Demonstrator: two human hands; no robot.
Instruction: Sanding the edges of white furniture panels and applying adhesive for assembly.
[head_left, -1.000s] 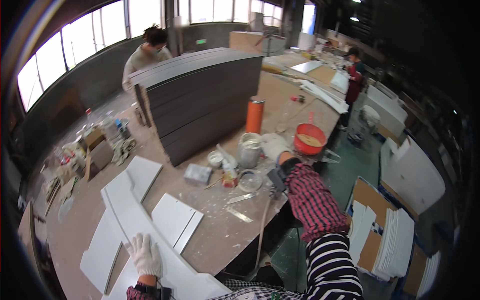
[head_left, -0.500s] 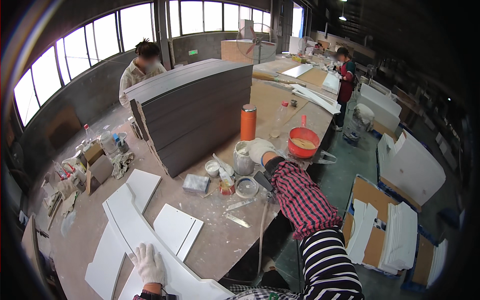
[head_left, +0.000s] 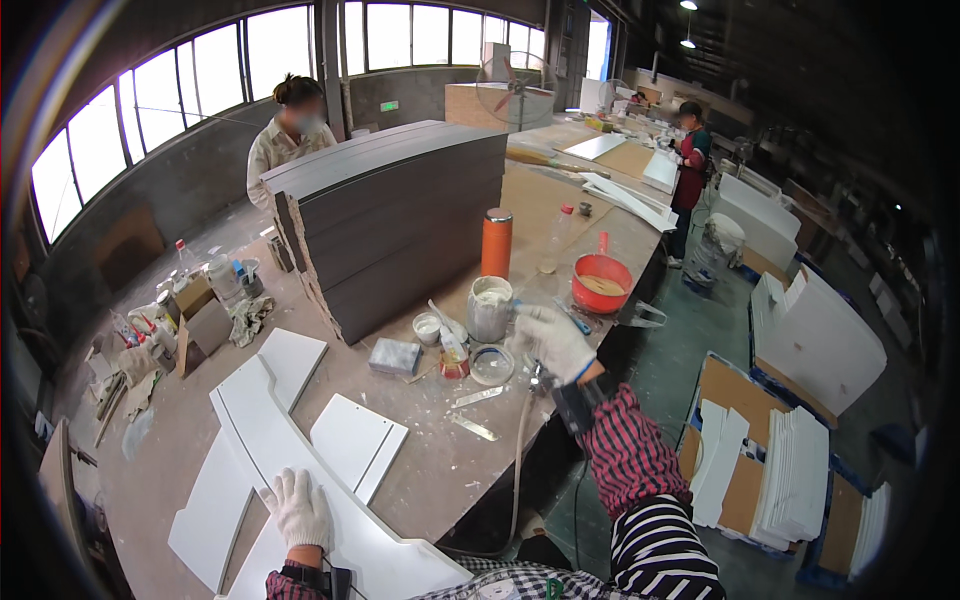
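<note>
My left hand (head_left: pixel 298 510), in a white knit glove, lies flat with fingers stretched on a long curved white panel (head_left: pixel 262 420). More white panels (head_left: pixel 352 440) lie under and beside it. My gloved right hand (head_left: pixel 556 346) hovers near the table's right edge, beside a smeared tub of white paste (head_left: pixel 489 309). Its fingers are blurred, and whether they hold anything is unclear. Just behind this hand is a blue-handled tool (head_left: pixel 578 321). Close by are a small white cup (head_left: pixel 427 328), a squeeze bottle (head_left: pixel 453 355), a tape roll (head_left: pixel 492 366) and a grey block (head_left: pixel 394 357).
A tall stack of dark boards (head_left: pixel 400 230) stands mid-table, with an orange flask (head_left: pixel 497 243) and a red pan (head_left: pixel 600 285) to its right. A hose (head_left: pixel 522 460) hangs over the edge. One person (head_left: pixel 290 140) stands behind the stack; another (head_left: pixel 690 160) works farther off.
My right hand has drawn back from the paste tub, toward me and to the right, uncovering the tub's top and the blue-handled tool. My left hand stays on the panel.
</note>
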